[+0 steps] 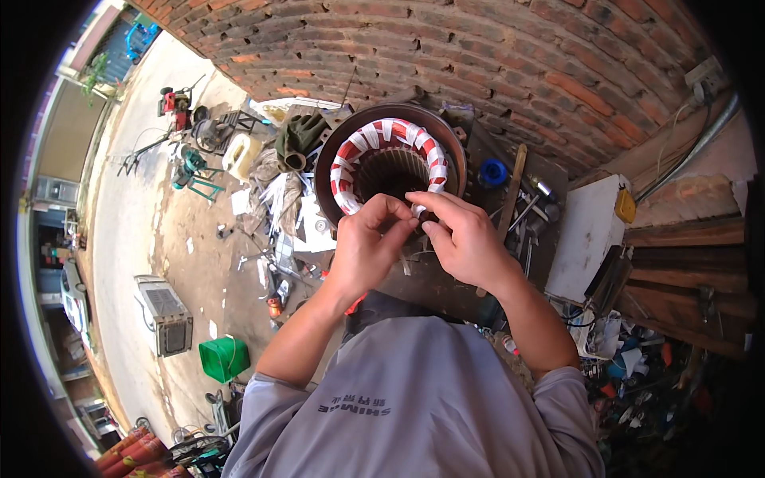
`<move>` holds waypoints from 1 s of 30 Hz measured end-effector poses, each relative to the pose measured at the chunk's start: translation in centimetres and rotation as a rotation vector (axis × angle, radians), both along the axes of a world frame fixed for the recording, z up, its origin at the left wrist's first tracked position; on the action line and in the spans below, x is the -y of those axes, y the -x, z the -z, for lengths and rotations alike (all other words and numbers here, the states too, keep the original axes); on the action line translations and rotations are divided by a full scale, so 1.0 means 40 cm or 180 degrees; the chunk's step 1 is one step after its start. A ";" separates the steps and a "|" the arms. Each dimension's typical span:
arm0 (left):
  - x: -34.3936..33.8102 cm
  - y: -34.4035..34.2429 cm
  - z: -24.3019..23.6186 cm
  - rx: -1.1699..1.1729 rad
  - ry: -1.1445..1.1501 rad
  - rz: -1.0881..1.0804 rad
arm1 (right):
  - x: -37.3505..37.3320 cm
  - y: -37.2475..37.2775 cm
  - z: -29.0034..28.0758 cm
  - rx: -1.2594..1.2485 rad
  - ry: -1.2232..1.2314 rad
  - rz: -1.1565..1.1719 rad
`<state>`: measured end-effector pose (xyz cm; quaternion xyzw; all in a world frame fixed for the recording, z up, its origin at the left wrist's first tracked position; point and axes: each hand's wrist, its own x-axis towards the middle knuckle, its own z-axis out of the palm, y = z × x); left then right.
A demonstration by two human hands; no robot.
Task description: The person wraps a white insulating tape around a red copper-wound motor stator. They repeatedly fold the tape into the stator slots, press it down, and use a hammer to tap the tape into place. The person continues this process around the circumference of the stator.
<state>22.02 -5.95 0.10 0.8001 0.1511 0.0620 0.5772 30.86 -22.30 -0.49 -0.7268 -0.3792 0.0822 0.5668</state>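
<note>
An electric motor stator stands before me in a round, dark brown housing [322, 177]. Its coil ring [430, 150] is red, wrapped at intervals with white tape. At the near side of the ring, my left hand [366, 243] pinches with thumb and index finger. My right hand [468, 245] meets it there, thumb and index finger closed around a bit of white tape [417, 210]. The fingertips of both hands nearly touch and cover that part of the ring. Inside the ring, the slotted metal core [382, 166] shows.
Right of the stator lie a blue tape roll [492, 172], a wooden stick [514, 185] and several metal tools. A brick wall [478, 64] rises behind. Left are white paper [311, 227], dark green cloth [301, 137], a yellowish jug [240, 156] and a green bucket [224, 359].
</note>
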 end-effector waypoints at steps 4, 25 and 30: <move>0.007 -0.003 0.002 0.0225 -0.0181 0.0024 | -0.014 0.001 0.031 -0.0217 0.0000 0.0206; 0.018 -0.019 -0.030 0.0363 -0.1277 0.0452 | 0.001 -0.027 0.050 0.1328 -0.0205 0.0454; 0.019 -0.032 -0.016 0.0168 0.0077 0.0309 | -0.018 -0.029 0.025 0.0779 0.0132 0.0507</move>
